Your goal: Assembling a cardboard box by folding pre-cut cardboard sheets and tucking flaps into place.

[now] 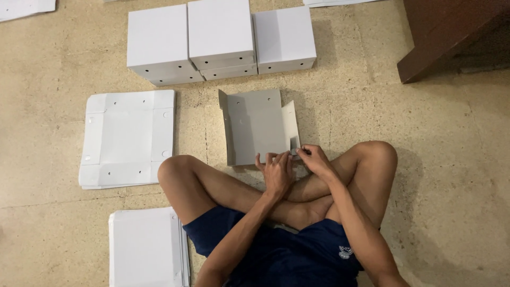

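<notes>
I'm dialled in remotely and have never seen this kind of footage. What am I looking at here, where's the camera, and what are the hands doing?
There is no machine here: a person sits cross-legged on a tan floor, and the single camera is worn on their head, looking down at their legs and hands. Both hands work at the near edge of a half-folded grey cardboard sheet, some of its flaps already standing up. The left hand rests on that edge; the right hand pinches the corner flap with its fingers. Beyond it stand finished white boxes, some stacked. To the left lies a flat unfolded white sheet, and nearer the person a stack of flat sheets. A dark wooden piece of furniture shows at top right.
</notes>
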